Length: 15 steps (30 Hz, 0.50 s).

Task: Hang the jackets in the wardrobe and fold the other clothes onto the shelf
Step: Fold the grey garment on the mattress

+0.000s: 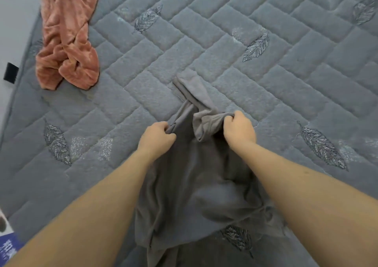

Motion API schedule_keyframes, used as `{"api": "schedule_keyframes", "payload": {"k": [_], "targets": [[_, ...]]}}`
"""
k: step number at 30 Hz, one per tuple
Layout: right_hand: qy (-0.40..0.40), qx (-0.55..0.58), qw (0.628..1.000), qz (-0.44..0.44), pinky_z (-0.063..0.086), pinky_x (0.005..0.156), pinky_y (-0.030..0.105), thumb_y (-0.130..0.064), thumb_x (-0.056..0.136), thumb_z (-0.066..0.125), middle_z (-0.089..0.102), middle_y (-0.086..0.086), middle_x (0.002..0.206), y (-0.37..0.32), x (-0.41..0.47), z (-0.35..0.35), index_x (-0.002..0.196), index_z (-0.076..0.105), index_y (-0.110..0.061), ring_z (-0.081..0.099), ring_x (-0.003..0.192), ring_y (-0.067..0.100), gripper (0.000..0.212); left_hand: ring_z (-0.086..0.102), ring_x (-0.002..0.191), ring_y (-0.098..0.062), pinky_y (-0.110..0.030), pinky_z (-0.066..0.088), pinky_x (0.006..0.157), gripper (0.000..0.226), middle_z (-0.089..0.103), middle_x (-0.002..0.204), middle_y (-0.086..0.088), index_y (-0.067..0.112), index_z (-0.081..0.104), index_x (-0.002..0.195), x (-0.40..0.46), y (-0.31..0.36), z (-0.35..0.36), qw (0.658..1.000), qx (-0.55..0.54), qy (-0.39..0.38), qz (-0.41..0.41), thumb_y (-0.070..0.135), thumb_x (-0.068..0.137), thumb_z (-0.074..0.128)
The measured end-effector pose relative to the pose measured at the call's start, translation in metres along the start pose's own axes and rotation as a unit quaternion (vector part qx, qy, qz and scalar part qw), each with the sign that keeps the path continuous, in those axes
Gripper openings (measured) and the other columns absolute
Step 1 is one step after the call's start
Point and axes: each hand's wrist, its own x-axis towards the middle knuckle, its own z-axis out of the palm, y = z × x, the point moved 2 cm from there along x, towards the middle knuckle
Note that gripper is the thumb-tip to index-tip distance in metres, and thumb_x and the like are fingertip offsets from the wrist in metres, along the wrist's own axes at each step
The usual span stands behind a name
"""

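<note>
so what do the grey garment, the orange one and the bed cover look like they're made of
Grey garment: thin, matte knit, probably cotton jersey; it drapes limp and bunches in soft folds where both hands grip it.
Orange garment: plush fleece or velour; fuzzy nap with a slight sheen on its thick folds.
Bed cover: padded, quilted fabric with a short fuzzy pile; stitched brick pattern, embroidered leaves.

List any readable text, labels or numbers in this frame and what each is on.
White characters on the blue item at the lower left edge: cut off and blurred, unreadable.
Black tag at the bed's left edge: no legible text.
Grey garment, orange garment, quilted bedspread: no text visible.
</note>
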Motion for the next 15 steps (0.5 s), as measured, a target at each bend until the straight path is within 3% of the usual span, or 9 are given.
{"api": "schedule_keyframes", "payload": {"k": [1,3,5,8,11,15], "targets": [[0.051,0.071,0.994,0.069,0.039,0.08,0.041,-0.026,0.097,0.036,0.06,0.023,0.12,0.004,0.007,-0.009,0.107,0.051,-0.008,0.056,0.108,0.04,0.025,0.051,0.065,-0.027,-0.032,0.038,0.056,0.026,0.047,0.059,-0.001,0.014,0.04,0.064,-0.001,-0.001,-0.007,0.999,-0.048,0.012,-0.005,0.022,0.077,0.06],[0.153,0.159,0.957,0.187,0.039,0.087,0.041,-0.019,0.099,0.036,0.054,0.026,0.129,0.019,0.019,-0.026,0.121,0.045,-0.004,0.053,0.115,0.041,0.029,0.048,0.061,-0.024,-0.034,0.029,0.05,0.031,0.045,0.058,0.001,0.016,0.037,0.065,-0.005,-0.012,-0.021,0.992,-0.105,0.055,-0.037,0.023,0.083,0.061],[0.204,0.169,0.924,0.277,0.038,0.095,0.043,-0.018,0.1,0.04,0.044,0.024,0.138,0.038,0.026,-0.036,0.13,0.04,-0.004,0.049,0.121,0.042,0.034,0.056,0.075,-0.027,-0.036,0.034,0.058,0.032,0.054,0.07,-0.001,0.016,0.042,0.077,-0.012,-0.024,-0.029,0.989,-0.097,0.06,-0.089,0.038,0.088,0.062],[0.165,0.125,0.906,0.369,0.033,0.105,0.044,-0.019,0.097,0.047,0.035,0.02,0.144,0.059,0.023,-0.038,0.137,0.036,-0.006,0.043,0.128,0.041,0.044,0.058,0.108,-0.036,-0.045,0.045,0.09,0.058,0.061,0.112,-0.015,0.012,0.047,0.111,-0.024,-0.04,-0.03,0.982,0.113,-0.01,-0.154,0.066,0.09,0.041],[0.12,0.08,0.912,0.384,0.032,0.106,0.044,-0.015,0.089,0.051,0.032,0.018,0.144,0.072,0.01,-0.03,0.138,0.035,-0.006,0.04,0.128,0.04,0.052,0.049,0.119,-0.041,-0.05,0.039,0.102,0.052,0.053,0.126,-0.02,0.01,0.052,0.12,-0.029,-0.044,-0.024,0.962,0.244,-0.042,-0.117,0.05,0.098,0.026],[0.081,0.007,0.953,0.291,0.035,0.102,0.045,-0.017,0.086,0.049,0.038,0.019,0.14,0.079,0.0,-0.013,0.132,0.042,-0.006,0.039,0.126,0.039,0.048,0.054,0.098,-0.037,-0.043,0.042,0.083,0.022,0.056,0.095,-0.009,0.015,0.043,0.082,-0.028,-0.037,-0.017,0.995,0.098,-0.029,-0.016,0.032,0.096,0.043]]}}
